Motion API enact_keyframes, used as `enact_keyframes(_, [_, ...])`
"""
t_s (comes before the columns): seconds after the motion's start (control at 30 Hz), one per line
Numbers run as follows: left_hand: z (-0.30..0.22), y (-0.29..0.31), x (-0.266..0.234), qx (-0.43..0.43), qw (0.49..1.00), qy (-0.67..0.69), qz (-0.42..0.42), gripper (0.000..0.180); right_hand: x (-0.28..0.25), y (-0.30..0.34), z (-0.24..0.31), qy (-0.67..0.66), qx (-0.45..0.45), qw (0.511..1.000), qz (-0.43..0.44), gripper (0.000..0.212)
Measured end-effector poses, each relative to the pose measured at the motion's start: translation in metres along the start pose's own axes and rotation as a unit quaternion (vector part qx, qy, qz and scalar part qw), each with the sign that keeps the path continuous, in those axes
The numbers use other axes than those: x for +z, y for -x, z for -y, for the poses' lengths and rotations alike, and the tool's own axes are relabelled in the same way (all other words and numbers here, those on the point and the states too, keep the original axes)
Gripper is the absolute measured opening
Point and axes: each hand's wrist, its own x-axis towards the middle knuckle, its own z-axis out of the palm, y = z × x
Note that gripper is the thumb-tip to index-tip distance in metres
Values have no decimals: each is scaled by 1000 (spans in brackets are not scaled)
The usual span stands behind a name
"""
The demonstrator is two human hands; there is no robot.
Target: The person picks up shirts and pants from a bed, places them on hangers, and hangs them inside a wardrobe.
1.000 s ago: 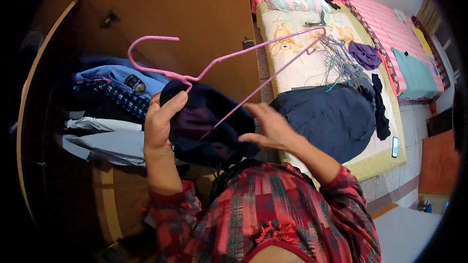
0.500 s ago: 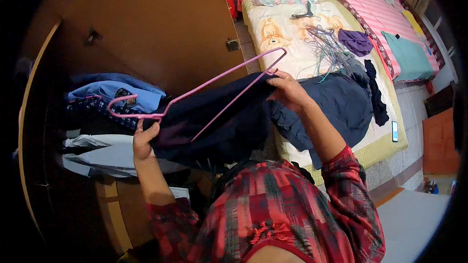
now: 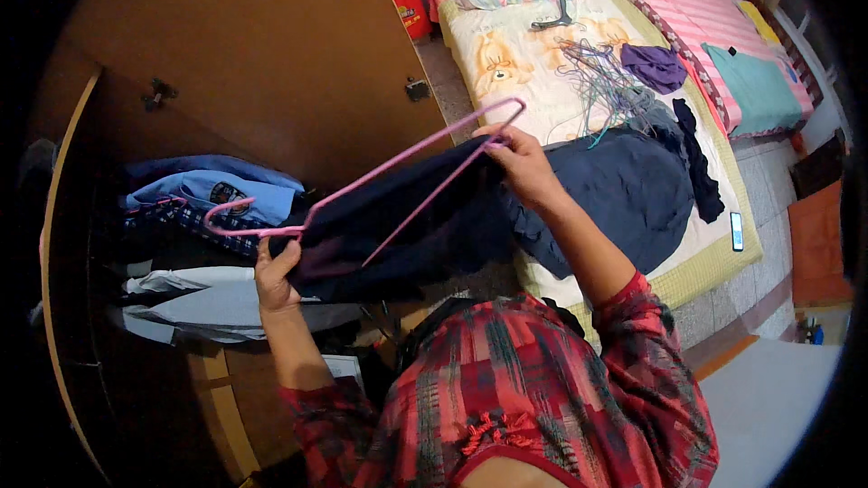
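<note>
A pink hanger point(image 3: 398, 160) is stretched between my two hands, with a dark navy garment point(image 3: 443, 226) over its lower part. The closed fingers of my left hand point(image 3: 278, 278) grip the hanger just below its hook, against the cloth. My right hand point(image 3: 524, 170) is closed on the garment's edge together with the hanger's side near its far end. The cloth droops between both hands, and its lower end is partly hidden in shadow and behind my right arm.
To the left, an open wardrobe holds a blue shirt point(image 3: 235, 190) and a grey garment point(image 3: 217, 303). Its brown door point(image 3: 271, 54) stands ahead. On the bed at right lie a tangle of hangers point(image 3: 597, 81), a large dark garment point(image 3: 624, 199), a purple cloth point(image 3: 653, 68) and a phone point(image 3: 736, 231).
My right hand has shifted slightly left and my left hand slightly down. The view has turned a little; both hands keep their hold on the hanger and garment.
</note>
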Motion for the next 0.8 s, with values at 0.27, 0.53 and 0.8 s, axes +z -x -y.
enact_keyframes(0.27, [-11,-8,32,-79,993,-25,83,31,-10,4,71,-149,53,952,261,73])
enact_keyframes(0.53, [-20,-25,61,-89,985,-91,118,18,-23,9,89,-340,40,931,124,69])
enact_keyframes(0.8, [-13,-34,65,-165,968,-70,176,27,-21,-5,65,-65,42,991,112,43])
